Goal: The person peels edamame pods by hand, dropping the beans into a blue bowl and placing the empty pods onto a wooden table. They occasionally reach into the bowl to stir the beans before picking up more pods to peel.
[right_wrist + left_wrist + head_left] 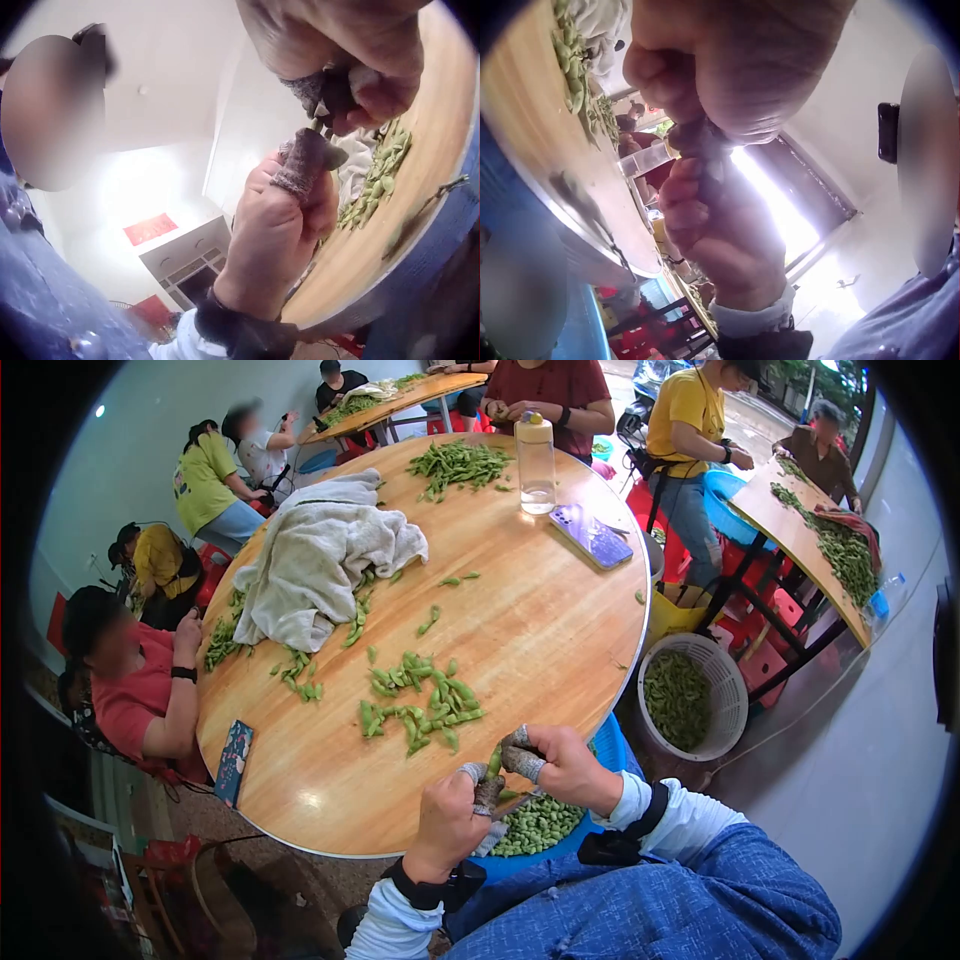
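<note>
A green soybean pod (495,762) stands between my two hands, above the table's near edge. My left hand (452,822) pinches its lower end, with grey knitted finger covers (487,792) on thumb and finger. From the right, my right hand (575,770) pinches the pod's upper part with similarly covered fingers. In the right wrist view, a pod tip (335,156) sticks out beside the left thumb. Directly below the hands, a blue basin (612,745) holds many shelled green beans (540,826). A loose pile of pods (425,705) lies on the table just beyond the hands.
The round wooden table (540,630) also carries a grey towel (320,550) over more pods, a water bottle (536,465), a phone (592,538) and a dark patterned booklet (233,762). A white basket (728,700) of pods stands right. People sit around this and other tables.
</note>
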### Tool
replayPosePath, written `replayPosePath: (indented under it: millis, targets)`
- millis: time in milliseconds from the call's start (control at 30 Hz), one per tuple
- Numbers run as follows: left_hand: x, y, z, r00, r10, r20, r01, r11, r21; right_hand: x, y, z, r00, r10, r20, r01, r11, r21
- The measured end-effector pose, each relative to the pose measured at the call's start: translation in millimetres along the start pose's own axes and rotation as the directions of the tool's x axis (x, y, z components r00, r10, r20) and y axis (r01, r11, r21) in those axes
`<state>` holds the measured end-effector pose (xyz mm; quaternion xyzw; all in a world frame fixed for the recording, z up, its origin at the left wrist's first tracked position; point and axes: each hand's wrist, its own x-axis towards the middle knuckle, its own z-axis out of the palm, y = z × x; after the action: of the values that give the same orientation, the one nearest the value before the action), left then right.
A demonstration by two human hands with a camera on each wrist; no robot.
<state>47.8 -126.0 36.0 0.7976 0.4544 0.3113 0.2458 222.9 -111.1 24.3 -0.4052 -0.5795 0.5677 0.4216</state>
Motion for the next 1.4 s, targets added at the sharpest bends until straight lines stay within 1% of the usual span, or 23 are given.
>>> replayPosePath:
  millis: [33,133,233,333,367,400,433,467,500,533,633,733,800,833,933,967,1033,1133,1200,1233,1267,1367,1400]
  targets:
    - [0,0,0,1.0,-0.024,0.001,0.024,1.0,-0.017,1,-1,0,1.0,0.014,0.01,-0.014,1.0,0.02]
    - [0,2,0,0.999,0.035,-0.014,-0.033,0.991,0.128,1,-13,-3,0.982,0.095,0.164,-0.129,0.969,0.211]
    - [0,2,3,0.992,0.063,-0.112,-0.065,0.998,-0.012,0,-8,-4,0.975,0.107,0.196,-0.165,0.938,0.305]
    - [3,5,9,0.963,-0.067,-0.262,-0.025,0.943,-0.332,3,-2,4,0.984,-0.039,0.175,-0.042,0.899,0.436]
    - [2,5,11,0.958,-0.215,-0.187,0.073,0.82,-0.568,4,1,6,0.984,-0.079,0.16,0.005,0.908,0.42]
    - [-1,3,13,0.939,-0.336,-0.078,0.163,0.631,-0.758,6,5,7,0.982,-0.121,0.147,0.052,0.914,0.403]
    - [-3,1,15,0.905,-0.421,0.057,0.239,0.394,-0.888,8,7,8,0.977,-0.164,0.135,0.101,0.918,0.384]
    - [-4,-1,15,0.9,-0.422,0.11,0.24,0.269,-0.933,10,8,6,0.957,-0.247,0.149,0.207,0.948,0.242]
    - [-5,-3,15,0.895,-0.415,0.162,0.239,0.14,-0.961,13,7,2,0.929,-0.325,0.177,0.312,0.945,0.095]
    - [-5,-5,14,0.892,-0.399,0.212,0.235,0.008,-0.972,15,6,-2,0.893,-0.396,0.216,0.415,0.908,-0.051]
    - [-3,-8,10,0.846,-0.411,0.341,0.313,-0.136,-0.94,19,2,-3,0.88,-0.414,0.232,0.449,0.885,-0.123]
    - [-4,-12,9,0.887,-0.423,0.188,0.317,0.261,-0.912,15,-7,-1,0.952,-0.241,0.189,0.264,0.958,-0.11]
    - [0,-7,8,0.958,-0.287,0.004,0.203,0.669,-0.715,14,-7,-1,0.959,-0.193,0.207,0.217,0.971,-0.099]
    - [1,-6,7,0.98,-0.188,-0.063,0.123,0.823,-0.555,14,-7,-1,0.961,-0.169,0.217,0.193,0.977,-0.094]
    - [1,-11,4,0.992,-0.123,-0.042,0.075,0.811,-0.58,14,-9,-3,0.947,-0.196,0.256,0.188,0.981,0.053]
    - [0,-11,3,0.99,-0.141,-0.016,0.099,0.768,-0.633,15,-9,-5,0.933,-0.214,0.289,0.216,0.976,0.025]
    - [-2,-10,0,0.984,-0.173,0.039,0.147,0.669,-0.728,17,-11,-9,0.901,-0.247,0.358,0.274,0.961,-0.028]
    - [-6,-12,-2,0.936,-0.285,0.207,0.318,0.43,-0.845,19,-9,-11,0.863,-0.239,0.446,0.208,0.971,0.12]
    - [-4,-8,-4,0.911,-0.33,0.247,0.361,0.35,-0.864,22,4,-10,0.873,-0.136,0.469,-0.014,0.953,0.302]
    - [-3,-5,-4,0.895,-0.351,0.274,0.386,0.304,-0.871,20,8,-9,0.872,-0.081,0.483,-0.129,0.913,0.386]
    - [-2,-5,-5,0.885,-0.362,0.293,0.413,0.32,-0.853,19,9,-8,0.885,-0.04,0.464,-0.169,0.9,0.401]
    - [2,-8,-11,0.856,-0.393,0.335,0.477,0.354,-0.804,18,1,-4,0.925,-0.114,0.362,0.057,0.985,0.165]
    - [3,-10,-12,0.848,-0.398,0.351,0.494,0.353,-0.794,17,-4,-3,0.937,-0.186,0.295,0.199,0.98,-0.016]
